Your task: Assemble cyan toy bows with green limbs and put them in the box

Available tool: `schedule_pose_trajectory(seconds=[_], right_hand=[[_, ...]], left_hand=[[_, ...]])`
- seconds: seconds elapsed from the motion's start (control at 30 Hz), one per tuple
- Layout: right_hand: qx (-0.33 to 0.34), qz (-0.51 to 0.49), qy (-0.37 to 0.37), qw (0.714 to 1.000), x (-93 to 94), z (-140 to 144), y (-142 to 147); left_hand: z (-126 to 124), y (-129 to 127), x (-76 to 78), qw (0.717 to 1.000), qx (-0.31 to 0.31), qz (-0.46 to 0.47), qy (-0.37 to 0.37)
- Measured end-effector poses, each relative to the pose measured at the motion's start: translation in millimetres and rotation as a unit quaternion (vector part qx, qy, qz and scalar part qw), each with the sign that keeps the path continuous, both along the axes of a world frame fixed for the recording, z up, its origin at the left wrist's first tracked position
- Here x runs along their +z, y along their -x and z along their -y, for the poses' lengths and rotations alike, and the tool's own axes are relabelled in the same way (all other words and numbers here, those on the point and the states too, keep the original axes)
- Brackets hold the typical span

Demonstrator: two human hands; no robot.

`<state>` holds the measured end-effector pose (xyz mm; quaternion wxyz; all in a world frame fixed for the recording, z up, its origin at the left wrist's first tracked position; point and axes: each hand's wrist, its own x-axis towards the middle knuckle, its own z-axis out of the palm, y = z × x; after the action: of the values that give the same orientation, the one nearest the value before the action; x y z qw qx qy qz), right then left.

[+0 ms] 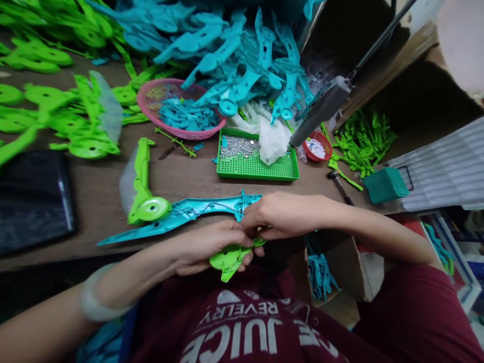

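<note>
My left hand (215, 244) is closed around a small lime-green plastic part (228, 260), held close to my body at the table's front edge. My right hand (278, 214) meets it from the right, fingers bent down over the green part's upper end; what its fingertips pinch is hidden. Just beyond both hands lies a long blue plastic half-shell (200, 205), a thin wire inside it. Its right end passes behind my right hand. On its left part rests a lime-green arm with a round disc (152, 207) and a clear sheet.
A green tray of small metal pieces (242, 146) stands behind the hands, a grey electric screwdriver (321, 108) hanging above it. Around it are a pink basket (151, 108), piled blue parts (227, 50), a hammer (340, 186) and a black flat object (36, 201).
</note>
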<state>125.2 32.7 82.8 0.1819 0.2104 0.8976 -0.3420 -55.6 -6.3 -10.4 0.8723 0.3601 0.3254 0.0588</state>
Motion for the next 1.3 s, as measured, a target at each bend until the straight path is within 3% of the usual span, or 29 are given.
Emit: schedule_pose_trajectory(seconds=[0.2,0.33,0.63,0.9,1.3], right_hand=[[-0.014,-0.009,0.024,1.0,-2.3,-1,-2],[-0.029,-0.021,0.041,0.999,-4.6,-1,-4],[-0.036,0.02,0.036,0.998,-10.9,-2,-5],[-0.053,0.029,0.03,0.998,-13.4,-5,-2],[-0.061,0.036,0.022,0.997,-20.2,-5,-3]], left_hand=[[-2,0,3.7,0.996,-0.056,-0.027,-0.063],[-3,-1,4.2,0.989,-0.063,-0.058,-0.122],[-1,-6,4.8,0.987,-0.087,-0.078,-0.11],[-5,-6,0.5,0.974,-0.113,-0.09,-0.175],[-7,-12,0.2,0.975,-0.123,-0.089,-0.164]])
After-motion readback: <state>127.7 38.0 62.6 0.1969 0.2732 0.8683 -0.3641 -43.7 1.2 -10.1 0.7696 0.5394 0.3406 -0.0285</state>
